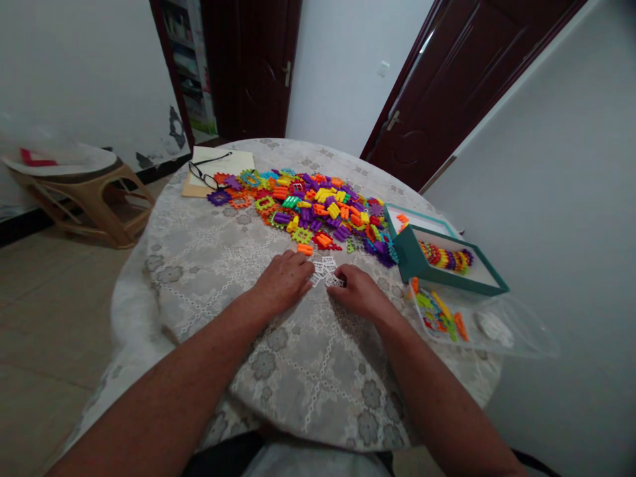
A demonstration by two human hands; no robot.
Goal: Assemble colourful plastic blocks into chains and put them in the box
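Observation:
Small white openwork plastic pieces (326, 265) lie in a little cluster on the tablecloth between my hands. My right hand (362, 291) pinches a rounded white piece (334, 281) at the cluster's right side. On the left side, my left hand (282, 283) rests with curled fingers at the edge of another white piece (316, 274); its fingertips are partly hidden. Just beyond my left fingers sits an orange ribbed piece (305, 249). A wide heap of colourful plastic building pieces (318, 205) spreads behind both hands.
Right of the heap stands a green box (447, 281) with a row of stacked colourful pieces inside. A clear plastic tray (422, 324) with more pieces is nearer. Black glasses (201, 173) lie on a pad (238, 161) at the back left. A stool (94, 199) stands left.

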